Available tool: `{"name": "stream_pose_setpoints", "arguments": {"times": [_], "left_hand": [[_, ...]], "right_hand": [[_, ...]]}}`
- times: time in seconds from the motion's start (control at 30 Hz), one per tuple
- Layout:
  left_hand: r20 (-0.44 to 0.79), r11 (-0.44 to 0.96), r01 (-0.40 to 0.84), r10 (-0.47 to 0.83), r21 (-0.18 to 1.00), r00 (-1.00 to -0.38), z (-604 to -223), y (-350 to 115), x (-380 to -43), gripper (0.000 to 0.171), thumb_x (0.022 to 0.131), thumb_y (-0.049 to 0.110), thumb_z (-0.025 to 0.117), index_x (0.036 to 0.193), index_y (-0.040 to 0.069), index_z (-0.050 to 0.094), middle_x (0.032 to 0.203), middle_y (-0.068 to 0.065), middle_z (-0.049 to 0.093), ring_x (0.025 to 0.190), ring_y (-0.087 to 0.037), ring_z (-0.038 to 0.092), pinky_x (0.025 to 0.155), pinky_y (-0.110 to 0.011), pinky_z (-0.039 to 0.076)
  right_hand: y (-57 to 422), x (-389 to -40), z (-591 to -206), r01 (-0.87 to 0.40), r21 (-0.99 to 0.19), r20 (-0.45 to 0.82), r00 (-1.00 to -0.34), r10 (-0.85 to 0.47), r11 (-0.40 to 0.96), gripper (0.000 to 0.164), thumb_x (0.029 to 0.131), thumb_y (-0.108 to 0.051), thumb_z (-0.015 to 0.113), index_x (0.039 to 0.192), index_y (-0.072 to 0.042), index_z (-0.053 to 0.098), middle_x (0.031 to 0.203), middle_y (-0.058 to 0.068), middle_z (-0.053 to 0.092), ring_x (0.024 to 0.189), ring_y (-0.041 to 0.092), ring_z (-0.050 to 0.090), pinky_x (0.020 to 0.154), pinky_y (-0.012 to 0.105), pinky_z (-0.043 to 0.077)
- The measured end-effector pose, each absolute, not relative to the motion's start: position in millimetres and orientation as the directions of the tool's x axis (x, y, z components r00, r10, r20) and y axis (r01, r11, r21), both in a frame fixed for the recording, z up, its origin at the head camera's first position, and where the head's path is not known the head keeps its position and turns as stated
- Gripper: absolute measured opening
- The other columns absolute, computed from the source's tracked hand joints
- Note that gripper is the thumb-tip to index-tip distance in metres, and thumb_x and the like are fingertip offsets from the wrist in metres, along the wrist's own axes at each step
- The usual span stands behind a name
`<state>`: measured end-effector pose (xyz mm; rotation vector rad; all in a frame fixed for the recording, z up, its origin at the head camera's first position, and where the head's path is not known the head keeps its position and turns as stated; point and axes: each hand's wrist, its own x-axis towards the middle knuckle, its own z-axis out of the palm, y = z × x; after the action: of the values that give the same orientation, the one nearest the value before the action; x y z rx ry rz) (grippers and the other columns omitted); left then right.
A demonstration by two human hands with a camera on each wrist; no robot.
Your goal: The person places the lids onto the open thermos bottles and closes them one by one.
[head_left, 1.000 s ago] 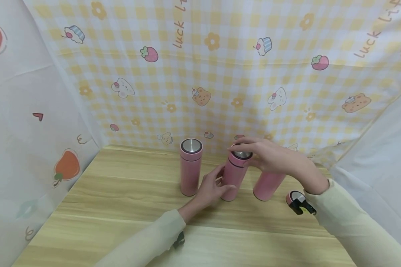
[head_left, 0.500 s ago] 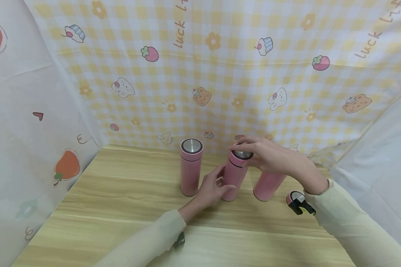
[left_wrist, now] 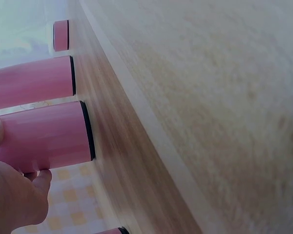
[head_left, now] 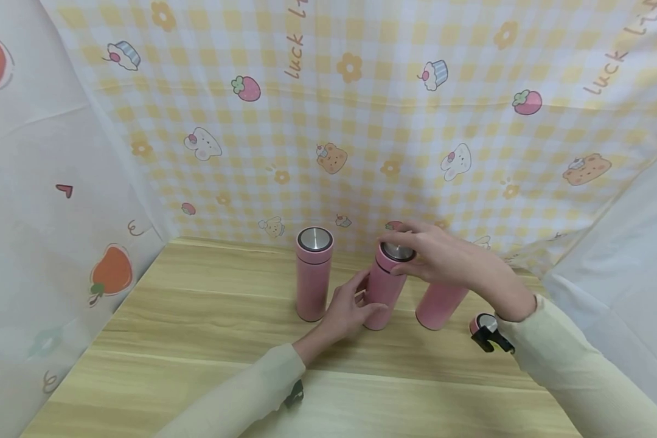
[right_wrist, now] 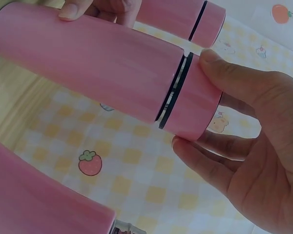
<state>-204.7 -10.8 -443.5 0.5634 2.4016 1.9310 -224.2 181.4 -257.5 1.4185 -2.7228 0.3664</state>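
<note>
1. A pink metal flask (head_left: 380, 298) stands at the centre of a wood-grain table (head_left: 197, 328); the clock directions below run from it in the head view, with twelve o'clock away from the person.
2. The left hand (head_left: 344, 313), at seven o'clock, has its fingers and thumb curled round the flask's lower body.
3. The right hand (head_left: 443, 255), at two o'clock, clamps thumb and fingers on opposite sides of the flask's steel-topped lid (right_wrist: 198, 97). A narrow gap shows between lid and body.
4. At nine o'clock, apart, stands a matching capped flask (head_left: 312, 283).
5. Near, at three to four o'clock, is an uncapped flask (head_left: 437, 310), its upper part hidden behind the right hand.
6. Farther out, at four o'clock, sits a loose lid (head_left: 486, 322), partly covered by a black wrist mount (head_left: 490, 340).
7. At twelve o'clock hangs a yellow gingham cloth (head_left: 350, 121) with cartoon prints. Brown lettering reads "luck" at eleven and one o'clock, the following word partly cut off.
</note>
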Motion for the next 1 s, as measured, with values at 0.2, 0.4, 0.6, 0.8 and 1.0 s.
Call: {"name": "stream_pose_setpoints", "arguments": {"times": [0.2, 0.4, 0.6, 0.8, 1.0], "left_hand": [[0.218, 0.165, 0.270, 0.279, 0.949, -0.935, -444.3, -11.0, -204.9, 0.071, 0.092, 0.021, 0.079, 0.153, 0.015, 0.043, 0.149, -0.008, 0.051, 0.136, -0.022, 0.048, 0.107, -0.035, 0.045], [0.212, 0.180, 0.268, 0.278, 0.947, -0.937, -443.0, -11.4, -205.1, 0.072, 0.092, 0.020, 0.078, 0.153, 0.014, 0.042, 0.150, -0.008, 0.050, 0.136, -0.022, 0.047, 0.107, -0.033, 0.045], [0.210, 0.189, 0.269, 0.284, 0.944, -0.936, -444.3, -11.9, -205.2, 0.074, 0.092, 0.020, 0.078, 0.155, 0.015, 0.040, 0.150, -0.008, 0.049, 0.136, -0.021, 0.047, 0.106, -0.030, 0.045], [0.238, 0.171, 0.294, 0.287, 0.940, -0.928, -444.9, -12.1, -204.5, 0.073, 0.091, 0.021, 0.079, 0.153, 0.014, 0.043, 0.147, -0.009, 0.052, 0.134, -0.020, 0.049, 0.106, -0.031, 0.046], [0.241, 0.176, 0.299, 0.289, 0.938, -0.926, -444.1, -13.0, -204.3, 0.070, 0.091, 0.022, 0.079, 0.151, 0.014, 0.045, 0.145, -0.008, 0.054, 0.133, -0.018, 0.050, 0.105, -0.030, 0.046]], "right_hand": [[181.6, -224.1, -258.5, -0.814, -0.160, 0.175, -0.581, -0.795, 0.559, 0.054, 0.089, -0.019, 0.083, 0.137, -0.008, 0.063, 0.140, 0.024, 0.052, 0.081, 0.015, 0.069, 0.072, 0.033, 0.060], [181.7, -224.8, -258.5, -0.810, -0.160, 0.179, -0.585, -0.791, 0.564, 0.056, 0.089, -0.020, 0.082, 0.139, -0.006, 0.062, 0.138, 0.022, 0.053, 0.078, 0.011, 0.066, 0.070, 0.031, 0.058], [186.9, -228.8, -259.4, -0.818, -0.205, 0.152, -0.569, -0.808, 0.537, 0.062, 0.089, -0.020, 0.082, 0.145, -0.010, 0.057, 0.145, 0.020, 0.048, 0.084, 0.011, 0.068, 0.077, 0.035, 0.059], [191.9, -231.6, -256.7, -0.850, -0.268, 0.133, -0.499, -0.857, 0.453, 0.058, 0.090, -0.008, 0.079, 0.144, -0.013, 0.058, 0.150, 0.015, 0.048, 0.132, 0.032, 0.050, 0.102, 0.050, 0.049], [190.4, -231.0, -255.9, -0.854, -0.258, 0.103, -0.490, -0.866, 0.452, 0.053, 0.090, 0.005, 0.073, 0.140, -0.010, 0.062, 0.149, 0.009, 0.051, 0.144, 0.031, 0.036, 0.109, 0.051, 0.043]]}}
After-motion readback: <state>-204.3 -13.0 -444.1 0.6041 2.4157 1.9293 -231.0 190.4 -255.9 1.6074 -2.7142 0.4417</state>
